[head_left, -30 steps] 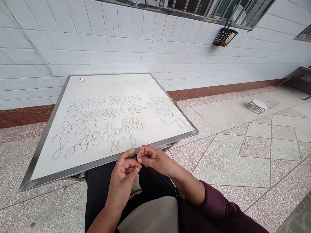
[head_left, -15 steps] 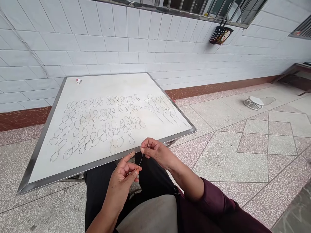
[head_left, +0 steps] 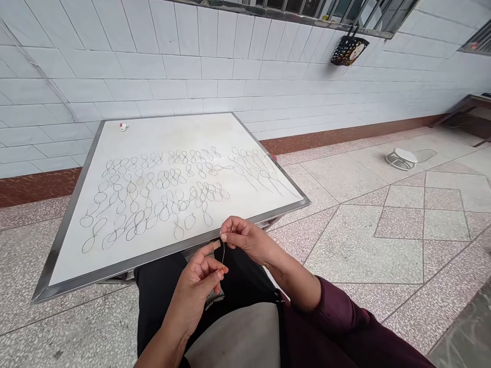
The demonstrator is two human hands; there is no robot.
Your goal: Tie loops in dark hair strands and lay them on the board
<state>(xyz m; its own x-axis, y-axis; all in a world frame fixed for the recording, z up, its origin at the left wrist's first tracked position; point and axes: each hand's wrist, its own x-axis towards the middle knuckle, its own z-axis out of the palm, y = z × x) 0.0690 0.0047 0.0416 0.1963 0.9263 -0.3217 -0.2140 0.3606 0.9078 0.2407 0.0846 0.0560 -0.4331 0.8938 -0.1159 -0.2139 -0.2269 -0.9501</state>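
A short thin wire (head_left: 223, 252) runs between my two hands, just in front of the table's near edge. My right hand (head_left: 245, 237) pinches its upper end between thumb and forefinger. My left hand (head_left: 201, 278) pinches the lower end, a little below and to the left, over my lap. On the white table top (head_left: 172, 133) lie several rows of thin wire loops (head_left: 161, 197), most bent into figure-eight shapes, some with long straight tails at the right.
The table has a metal rim (head_left: 61, 225) and stands against a white tiled wall. A small white and red object (head_left: 123, 127) sits at its far left corner. A white round stool (head_left: 401, 158) lies on the tiled floor at right. A dark patterned bag (head_left: 347, 50) hangs from the window grille.
One second ago my fingertips were close together; my hands have since drawn apart, the right going up and the left staying low, so the wire shows stretched between them.
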